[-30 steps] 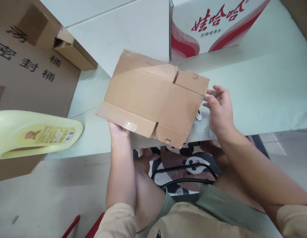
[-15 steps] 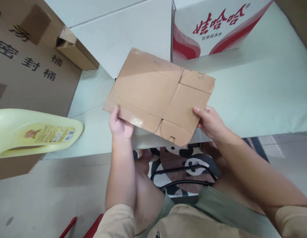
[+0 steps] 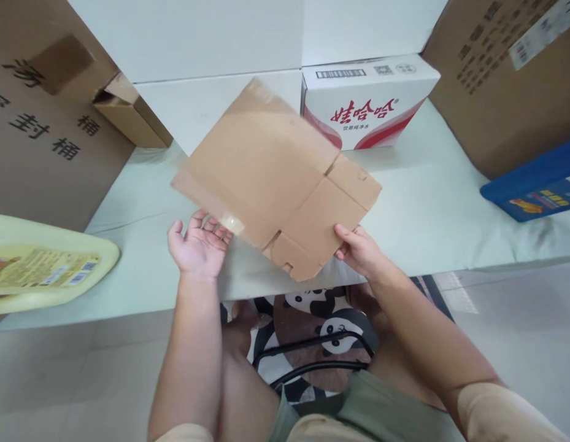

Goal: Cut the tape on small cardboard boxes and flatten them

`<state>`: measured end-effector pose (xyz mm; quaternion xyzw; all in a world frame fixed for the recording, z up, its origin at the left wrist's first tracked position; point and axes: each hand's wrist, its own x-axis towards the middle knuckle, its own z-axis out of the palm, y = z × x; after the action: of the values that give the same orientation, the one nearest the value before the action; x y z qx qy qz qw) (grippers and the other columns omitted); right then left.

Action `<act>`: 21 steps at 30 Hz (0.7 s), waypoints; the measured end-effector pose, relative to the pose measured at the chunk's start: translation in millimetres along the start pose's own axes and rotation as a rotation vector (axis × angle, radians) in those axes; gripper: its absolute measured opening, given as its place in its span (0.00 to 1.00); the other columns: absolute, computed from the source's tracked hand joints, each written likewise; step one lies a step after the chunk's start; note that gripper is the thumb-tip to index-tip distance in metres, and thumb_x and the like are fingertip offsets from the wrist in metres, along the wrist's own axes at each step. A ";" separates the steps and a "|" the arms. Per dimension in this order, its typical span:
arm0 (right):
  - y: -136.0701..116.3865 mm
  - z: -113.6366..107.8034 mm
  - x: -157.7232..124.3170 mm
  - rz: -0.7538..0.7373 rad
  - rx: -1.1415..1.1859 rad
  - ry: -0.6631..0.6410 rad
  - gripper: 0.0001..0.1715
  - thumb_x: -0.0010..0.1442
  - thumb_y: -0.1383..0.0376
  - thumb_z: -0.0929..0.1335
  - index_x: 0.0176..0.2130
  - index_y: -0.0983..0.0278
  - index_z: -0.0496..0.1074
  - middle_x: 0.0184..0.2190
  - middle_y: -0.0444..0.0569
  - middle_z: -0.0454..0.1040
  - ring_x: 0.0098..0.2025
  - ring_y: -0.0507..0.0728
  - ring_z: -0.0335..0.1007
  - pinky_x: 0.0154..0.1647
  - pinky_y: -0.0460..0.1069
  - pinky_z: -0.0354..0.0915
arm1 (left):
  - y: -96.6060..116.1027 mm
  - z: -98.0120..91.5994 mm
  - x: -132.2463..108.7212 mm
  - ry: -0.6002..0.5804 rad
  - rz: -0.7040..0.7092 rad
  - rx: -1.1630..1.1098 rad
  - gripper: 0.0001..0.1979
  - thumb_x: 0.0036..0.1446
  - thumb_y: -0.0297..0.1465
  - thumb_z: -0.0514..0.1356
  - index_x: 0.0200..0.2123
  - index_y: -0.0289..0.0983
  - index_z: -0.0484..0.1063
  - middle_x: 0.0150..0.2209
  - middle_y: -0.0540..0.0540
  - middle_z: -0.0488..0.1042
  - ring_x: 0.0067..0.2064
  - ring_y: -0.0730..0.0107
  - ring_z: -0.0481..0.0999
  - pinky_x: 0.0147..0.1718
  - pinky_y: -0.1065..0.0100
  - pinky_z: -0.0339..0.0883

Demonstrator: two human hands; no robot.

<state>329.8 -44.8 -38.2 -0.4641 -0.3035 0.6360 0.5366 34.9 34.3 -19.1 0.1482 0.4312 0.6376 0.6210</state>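
Observation:
A flattened cardboard box [image 3: 266,172], brown with creased flaps and a bit of clear tape, is held tilted above the green-covered table. My right hand [image 3: 361,248] grips its lower right flap, thumb on top and fingers beneath. Beside the lower left edge, my left hand [image 3: 199,245] is palm up with its fingers spread and the thumb off the cardboard. Its fingertips lie close to the taped edge; whether they touch it I cannot tell.
White boxes [image 3: 220,43] and a red-and-white water carton [image 3: 365,107] stand at the back. Large brown cartons [image 3: 505,80] flank the table [image 3: 423,227]. A yellow jug [image 3: 50,264] is at the left, a small open carton [image 3: 132,116] behind it, and a blue container [image 3: 537,184] at the right.
My left hand has let go of the cardboard and opened. The cardboard has turned a little clockwise, still in my right hand. The view has shifted, bringing the blue container into sight.

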 end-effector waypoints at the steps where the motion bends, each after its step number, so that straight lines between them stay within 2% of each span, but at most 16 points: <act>1: -3.0 -1.8 0.1 -0.066 0.034 0.058 0.31 0.43 0.44 0.81 0.31 0.63 0.71 0.19 0.39 0.71 0.14 0.45 0.56 0.13 0.44 0.56 | 0.9 0.1 -0.4 0.015 -0.018 0.013 0.26 0.64 0.49 0.44 0.32 0.40 0.74 0.26 0.46 0.74 0.26 0.65 0.75 0.27 0.63 0.72; 4: -13.9 -8.7 2.7 -0.316 0.154 0.339 0.32 0.44 0.45 0.81 0.37 0.61 0.69 0.24 0.38 0.74 0.15 0.45 0.59 0.13 0.43 0.57 | 2.6 1.8 -2.6 0.020 -0.047 0.038 0.28 0.65 0.49 0.41 0.31 0.38 0.74 0.26 0.45 0.72 0.24 0.67 0.73 0.26 0.65 0.72; 7: -27.5 -16.8 7.8 -0.498 0.216 0.652 0.26 0.56 0.50 0.77 0.40 0.60 0.65 0.25 0.35 0.73 0.16 0.46 0.65 0.14 0.42 0.57 | 2.1 4.3 -4.7 0.009 -0.056 0.041 0.29 0.67 0.48 0.41 0.29 0.38 0.73 0.25 0.45 0.71 0.24 0.68 0.73 0.25 0.66 0.71; 9: -37.2 -23.8 10.6 -0.547 0.220 0.811 0.14 0.68 0.57 0.70 0.42 0.59 0.62 0.24 0.34 0.71 0.17 0.47 0.67 0.16 0.42 0.58 | 1.0 5.4 -5.1 -0.001 -0.069 0.046 0.29 0.67 0.48 0.40 0.29 0.38 0.72 0.25 0.45 0.70 0.24 0.68 0.72 0.25 0.66 0.71; 11: -46.7 -33.4 11.6 -0.553 0.208 0.939 0.04 0.75 0.64 0.62 0.44 0.59 0.60 0.22 0.32 0.69 0.16 0.46 0.66 0.18 0.41 0.60 | 0.0 5.7 -4.7 -0.011 -0.085 0.055 0.30 0.68 0.48 0.40 0.28 0.38 0.72 0.24 0.45 0.70 0.23 0.68 0.72 0.25 0.67 0.70; 13: -54.7 -46.4 10.4 -0.545 0.183 1.063 0.06 0.77 0.67 0.58 0.43 0.59 0.59 0.21 0.31 0.66 0.15 0.46 0.61 0.19 0.42 0.60 | -0.8 5.7 -3.9 -0.022 -0.089 0.058 0.31 0.68 0.48 0.39 0.27 0.37 0.72 0.24 0.45 0.70 0.23 0.68 0.72 0.25 0.67 0.70; 16: -61.6 -72.4 5.7 -0.545 0.129 1.204 0.08 0.78 0.67 0.56 0.42 0.59 0.57 0.23 0.31 0.65 0.15 0.44 0.55 0.18 0.42 0.58 | -2.6 6.4 -2.6 -0.039 -0.093 0.060 0.30 0.67 0.50 0.41 0.27 0.37 0.72 0.25 0.45 0.70 0.24 0.68 0.72 0.25 0.67 0.70; 21: -63.7 -126.2 6.5 -0.494 -0.187 1.247 0.13 0.74 0.71 0.57 0.37 0.57 0.52 0.24 0.33 0.61 0.17 0.43 0.55 0.24 0.42 0.63 | -8.9 10.8 0.3 -0.063 -0.103 0.070 0.29 0.66 0.50 0.44 0.27 0.37 0.72 0.25 0.45 0.70 0.24 0.69 0.71 0.25 0.67 0.69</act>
<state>471.0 -37.4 -32.2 -0.7059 -0.0880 0.0791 0.6984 48.6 37.2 -19.4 0.1676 0.4406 0.5843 0.6606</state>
